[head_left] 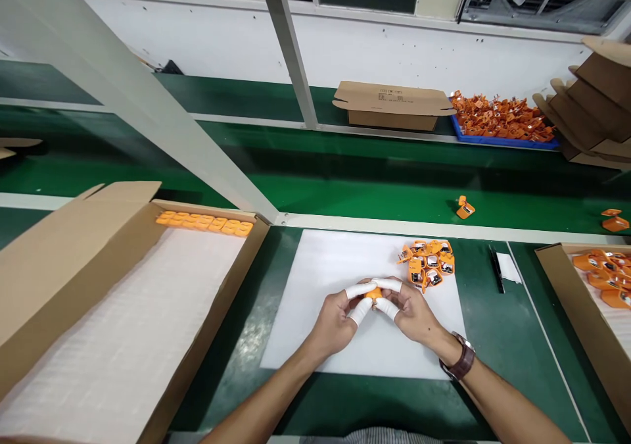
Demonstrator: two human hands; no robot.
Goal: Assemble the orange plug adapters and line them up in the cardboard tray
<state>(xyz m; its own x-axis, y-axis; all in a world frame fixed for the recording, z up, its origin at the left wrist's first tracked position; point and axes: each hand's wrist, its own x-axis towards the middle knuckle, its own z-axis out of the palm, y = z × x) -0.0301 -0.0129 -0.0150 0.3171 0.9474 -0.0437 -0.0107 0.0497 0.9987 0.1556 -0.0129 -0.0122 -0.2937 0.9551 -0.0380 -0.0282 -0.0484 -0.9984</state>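
Note:
Between my two hands is a small orange plastic part [374, 293], held over a white sheet [315, 266] on the green table. My left hand [340, 318] pinches it from the left and my right hand [407, 309] from the right. White covers wrap the thumbs and forefingers of both hands. The fingers hide much of the part, and a small metallic bit shows at its lower edge. Just beyond my right hand, a cluster of similar orange parts [432, 264] lies on the sheet.
At left stands an open cardboard box [217, 299] with a row of orange parts [204, 223] along its far end. Another box [566, 286] is at right, near a black tool [497, 270]. A blue tray [507, 143] heaped with orange parts sits on the shelf.

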